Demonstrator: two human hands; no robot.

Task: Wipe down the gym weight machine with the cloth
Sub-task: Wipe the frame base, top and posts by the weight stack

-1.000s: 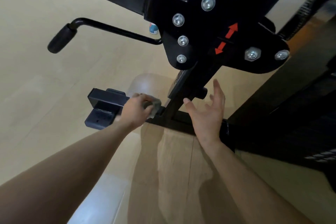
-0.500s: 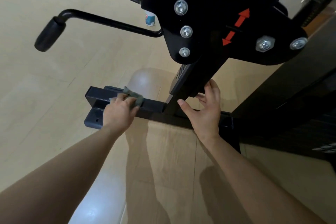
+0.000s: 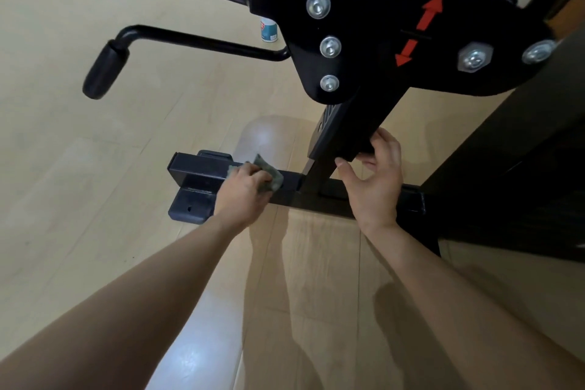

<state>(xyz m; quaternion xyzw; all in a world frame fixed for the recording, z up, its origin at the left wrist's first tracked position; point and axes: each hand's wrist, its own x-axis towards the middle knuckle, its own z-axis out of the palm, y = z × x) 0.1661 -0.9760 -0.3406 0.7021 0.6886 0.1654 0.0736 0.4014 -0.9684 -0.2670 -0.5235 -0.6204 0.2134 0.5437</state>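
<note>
A red double-headed arrow (image 3: 419, 30) marks the black machine plate (image 3: 380, 51).

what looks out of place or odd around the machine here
Only a small white and teal container standing on the floor behind the crank handle, apart from the machine. Otherwise nothing stands out: the left hand presses the cloth on the base bar.

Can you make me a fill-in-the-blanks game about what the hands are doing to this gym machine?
1. The left hand presses the ____ onto the black base bar.
2. The right hand holds the machine's black ____.
3. The two arrows on the black plate are ____.
4. The crank handle is held by ____ hand.

Missing words: cloth; upright post; red; neither
</note>
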